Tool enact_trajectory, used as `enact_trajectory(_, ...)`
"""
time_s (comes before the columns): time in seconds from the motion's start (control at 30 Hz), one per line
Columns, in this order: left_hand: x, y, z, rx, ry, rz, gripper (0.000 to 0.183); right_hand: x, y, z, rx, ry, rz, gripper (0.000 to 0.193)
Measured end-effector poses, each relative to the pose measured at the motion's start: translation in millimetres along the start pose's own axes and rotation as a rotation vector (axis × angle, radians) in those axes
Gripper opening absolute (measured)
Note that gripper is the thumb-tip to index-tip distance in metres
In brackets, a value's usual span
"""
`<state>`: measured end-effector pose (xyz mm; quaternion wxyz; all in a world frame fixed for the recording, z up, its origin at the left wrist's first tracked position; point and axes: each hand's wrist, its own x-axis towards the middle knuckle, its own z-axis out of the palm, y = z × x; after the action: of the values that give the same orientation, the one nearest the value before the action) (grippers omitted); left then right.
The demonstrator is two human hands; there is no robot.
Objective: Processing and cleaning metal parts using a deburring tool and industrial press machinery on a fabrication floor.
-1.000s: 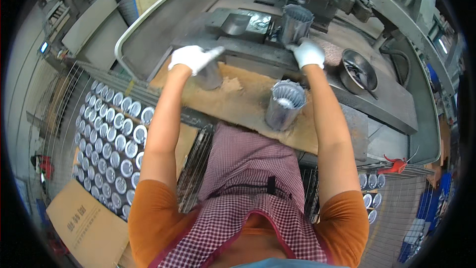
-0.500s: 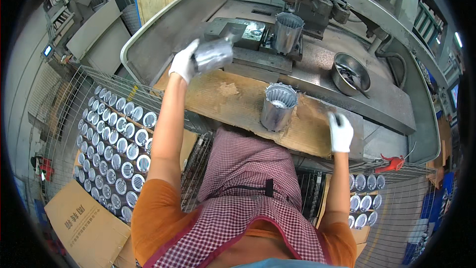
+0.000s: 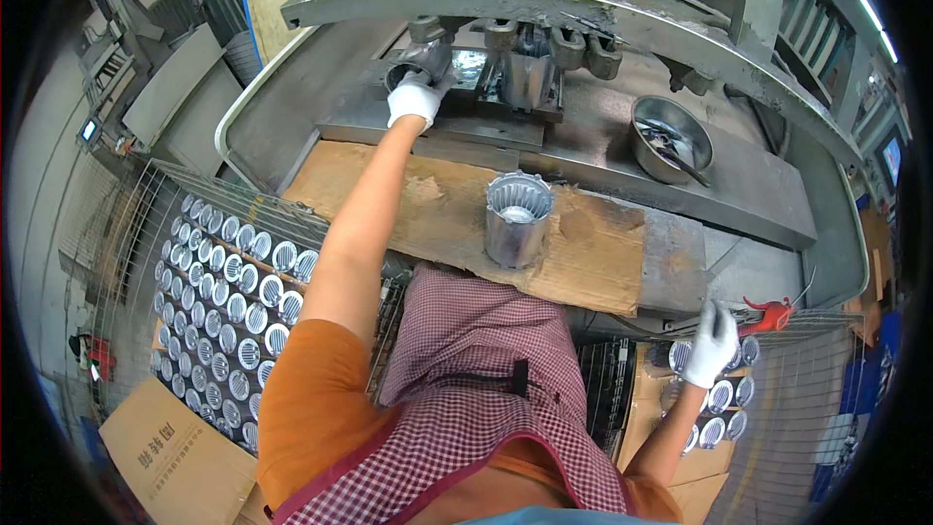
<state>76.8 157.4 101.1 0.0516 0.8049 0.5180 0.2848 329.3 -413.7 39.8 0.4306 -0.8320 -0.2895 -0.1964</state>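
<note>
My left hand [image 3: 415, 103], in a white glove, is closed around a grey metal cylinder [image 3: 428, 56] at the left side of the machine bed. A second metal cylinder [image 3: 528, 83] stands upright in the fixture to its right, its top partly hidden by the machine head. In front of me a ribbed, open-topped metal cylinder [image 3: 518, 224] stands on the cardboard sheet [image 3: 389, 170]. Off to the right, my gloved right hand [image 3: 712, 345] has its fingers stretched out above several metal cylinders [image 3: 719, 397], beside a red-handled tool [image 3: 770, 315]. Nothing shows in that hand.
A steel bowl [image 3: 673, 141] with metal scraps and a dark-handled tool sits on the bed's right. The machine's heavy crossbar [image 3: 457, 2] spans above. At my left a wire cage [image 3: 160, 185] holds rows of cylinders, with a cardboard flap [image 3: 175, 452] beside it.
My left hand has carried its cylinder forward and right onto the machine bed. My right hand has moved down and right, off the cardboard. The view has shifted, with the crossbar lower in the picture.
</note>
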Motion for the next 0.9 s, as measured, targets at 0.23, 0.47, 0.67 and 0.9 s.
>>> enact_trajectory(0.23, -5, 19, -23, 0.236, -0.113, -0.058, 0.064, 37, 45, -41, -0.302, 0.611, -0.112, 0.054)
enact_trajectory(0.47, -90, 26, -17, -0.226, 0.121, -0.104, 0.080, 56, 125, -20, -0.155, 0.589, 0.265, 0.087)
enact_trajectory(0.67, -226, 62, 8, -0.891, -0.320, 0.074, 0.106, 66, 102, -15, 0.041, 0.499, 0.329, 0.063)
enact_trajectory(0.9, -232, 175, -26, -0.219, -0.371, 0.752, 0.069, -9, -28, 2, 0.163, -0.688, -0.052, 0.046)
